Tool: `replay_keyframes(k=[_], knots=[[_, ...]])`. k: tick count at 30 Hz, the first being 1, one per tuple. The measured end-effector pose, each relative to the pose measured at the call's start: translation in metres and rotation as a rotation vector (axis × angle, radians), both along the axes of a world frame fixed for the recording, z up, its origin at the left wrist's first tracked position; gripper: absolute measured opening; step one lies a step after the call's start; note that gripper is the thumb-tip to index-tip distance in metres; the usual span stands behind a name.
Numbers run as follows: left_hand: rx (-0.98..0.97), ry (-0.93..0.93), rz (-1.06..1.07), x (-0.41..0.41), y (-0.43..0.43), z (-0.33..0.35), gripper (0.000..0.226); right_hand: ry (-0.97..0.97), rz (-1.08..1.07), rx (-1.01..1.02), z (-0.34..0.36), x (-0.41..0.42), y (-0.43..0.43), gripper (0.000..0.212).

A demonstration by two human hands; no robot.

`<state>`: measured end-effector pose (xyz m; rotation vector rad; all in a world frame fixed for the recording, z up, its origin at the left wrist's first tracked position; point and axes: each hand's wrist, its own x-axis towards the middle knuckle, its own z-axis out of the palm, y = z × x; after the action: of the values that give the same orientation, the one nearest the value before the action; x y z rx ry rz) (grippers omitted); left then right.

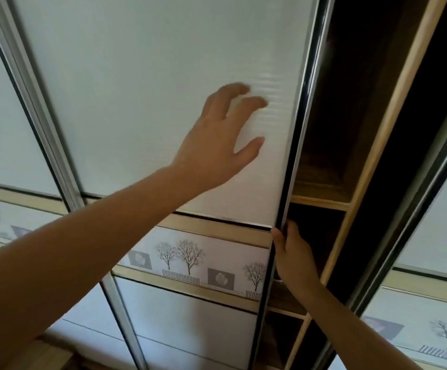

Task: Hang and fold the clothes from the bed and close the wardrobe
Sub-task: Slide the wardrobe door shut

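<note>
A white sliding wardrobe door (163, 84) with a band of printed trees fills the middle of the view. My left hand (217, 140) lies flat on its white panel, fingers spread, near the door's dark metal edge (294, 156). My right hand (290, 252) is lower down, its fingers curled around that same edge. To the right of the edge a narrow gap shows the dark wardrobe interior (331, 116) with wooden shelves (321, 201). No clothes or bed are in view.
Another sliding door panel (1, 116) stands at the left behind a silver frame. A third door (436, 209) with the same tree band sits at the right. A light wooden upright (382, 134) divides the open compartment.
</note>
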<state>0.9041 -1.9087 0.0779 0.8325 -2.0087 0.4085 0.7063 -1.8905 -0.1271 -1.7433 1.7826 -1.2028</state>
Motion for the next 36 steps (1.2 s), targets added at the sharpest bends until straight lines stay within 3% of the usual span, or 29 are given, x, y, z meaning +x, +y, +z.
replay_keyframes(k=[5, 11, 16, 30, 36], knots=[[-0.254, -0.221, 0.192, -0.033, -0.03, 0.05, 0.08, 0.088, 0.082, 0.04, 0.006, 0.026, -0.012, 0.064], [-0.356, -0.217, 0.374, -0.008, -0.063, 0.041, 0.074, 0.177, 0.228, 0.021, 0.014, 0.058, -0.034, 0.064], [-0.346, -0.204, 0.468, 0.03, -0.075, 0.039, 0.07, 0.198, 0.326, 0.025, 0.015, 0.091, -0.057, 0.047], [-0.254, -0.321, 0.791, 0.128, -0.075, 0.036, 0.07, 0.332, 0.447, -0.007, 0.032, 0.189, -0.084, 0.046], [-0.226, -0.315, 0.8, 0.16, -0.081, 0.034, 0.07, 0.414, 0.472, -0.015, 0.036, 0.222, -0.097, 0.048]])
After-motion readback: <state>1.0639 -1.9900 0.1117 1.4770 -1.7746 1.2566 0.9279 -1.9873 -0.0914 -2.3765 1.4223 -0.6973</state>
